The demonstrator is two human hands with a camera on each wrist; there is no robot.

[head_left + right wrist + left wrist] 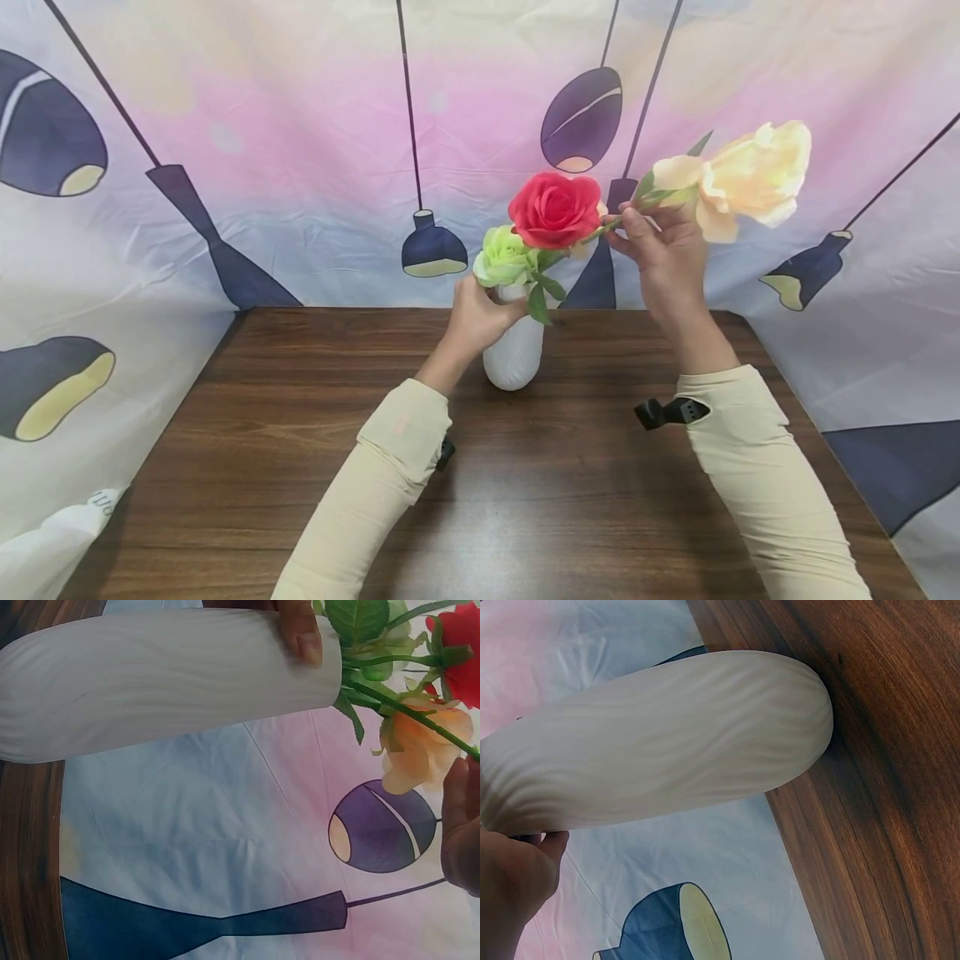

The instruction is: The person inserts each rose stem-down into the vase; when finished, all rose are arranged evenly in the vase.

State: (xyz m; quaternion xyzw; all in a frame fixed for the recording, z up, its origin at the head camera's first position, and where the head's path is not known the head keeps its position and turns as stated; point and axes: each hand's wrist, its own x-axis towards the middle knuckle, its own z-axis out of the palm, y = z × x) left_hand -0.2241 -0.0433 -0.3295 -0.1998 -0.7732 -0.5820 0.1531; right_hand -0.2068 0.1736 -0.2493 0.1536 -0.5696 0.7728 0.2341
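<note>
A white vase with a wavy surface stands on the table, its base touching the wood. My left hand grips it near the top; the thumb shows against the rim in the right wrist view. From the mouth rise a red rose, a light green rose and a peach flower, mostly hidden behind the red one in the head view. Higher on the right, my right hand pinches the stem of a large cream-peach rose. That green stem slants down to the vase mouth.
The dark brown wooden table extends to both sides and in front of the vase. A pastel cloth printed with hanging lamps closes off the back and sides. White fabric lies at the lower left edge.
</note>
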